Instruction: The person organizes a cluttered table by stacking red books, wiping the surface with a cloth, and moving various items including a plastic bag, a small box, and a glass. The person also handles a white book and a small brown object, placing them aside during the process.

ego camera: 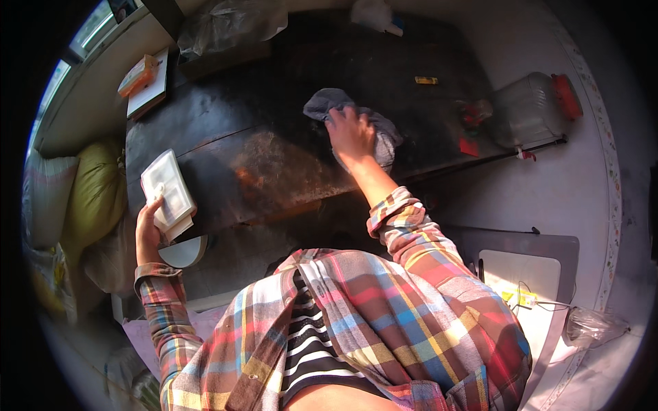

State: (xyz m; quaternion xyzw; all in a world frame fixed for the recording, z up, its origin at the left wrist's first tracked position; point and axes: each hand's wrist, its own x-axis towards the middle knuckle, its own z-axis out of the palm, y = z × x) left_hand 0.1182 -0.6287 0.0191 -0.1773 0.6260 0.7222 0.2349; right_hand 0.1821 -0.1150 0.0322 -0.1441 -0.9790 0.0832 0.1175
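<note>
My right hand (352,134) presses down on a bunched grey cloth (384,146) on the dark tabletop (231,103), right of the table's middle. Parts of the cloth spread out to the left and right of the fingers. Over the table's near left corner, my left hand (149,226) grips a whitish stack (167,187), flat and rectangular, perhaps a case or booklets; the thumb lies on its top face. Whether the stack touches the tabletop cannot be told. A worn brownish patch (267,164) shows on the table between the two hands.
An orange packet (139,77) lies on a white book or box (149,95) at the back left. Plastic bags (231,25) fill the far edge. A yellow item (426,80), a red piece (468,146) and a clear jar with a red lid (532,110) are on the right. Sacks (97,190) stand left.
</note>
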